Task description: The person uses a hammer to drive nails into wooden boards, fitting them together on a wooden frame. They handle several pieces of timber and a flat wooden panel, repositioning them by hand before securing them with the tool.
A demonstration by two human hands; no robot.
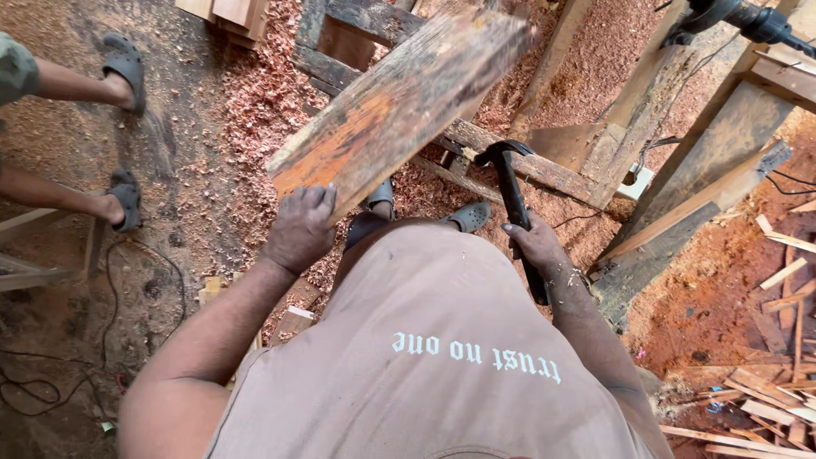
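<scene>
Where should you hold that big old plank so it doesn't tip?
Probably further up. The left hand grips the plank at its near, orange-stained end, so most of its length sticks out beyond the grip. Coming from underneath near the middle, fingers around the long edge, should balance it better. The right hand is busy holding the hammer.
</scene>
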